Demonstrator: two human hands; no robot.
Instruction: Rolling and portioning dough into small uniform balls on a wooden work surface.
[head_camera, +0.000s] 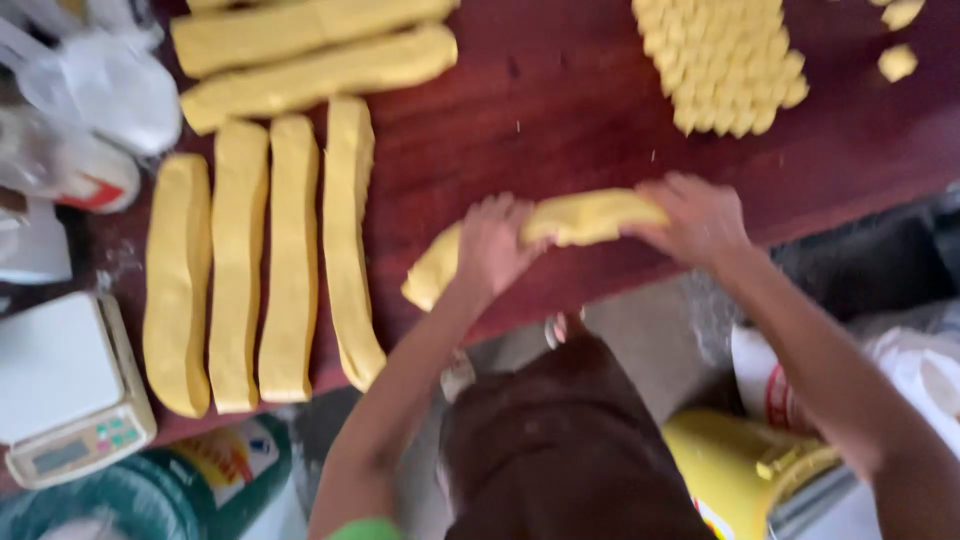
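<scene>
Fingers of the left hand (492, 245) were curled over the near end of a yellow dough log (560, 225), and those of the right hand (698, 218) lay flattened, pressed together, on its far end; motion blur hid the fingertips.

Head view: the log lay across the dark red table (560, 110) close to its near edge, one end overhanging slightly. Six finished logs (265, 260) rested to the left, well apart, a white scale (65, 390) beside them, and a cluster of small cut pieces (725, 60) lay beyond the hands. Rolling such a log well probably calls for even downward pressure from both palms, moving outward from the middle, while keeping the overhanging end on the table.
</scene>
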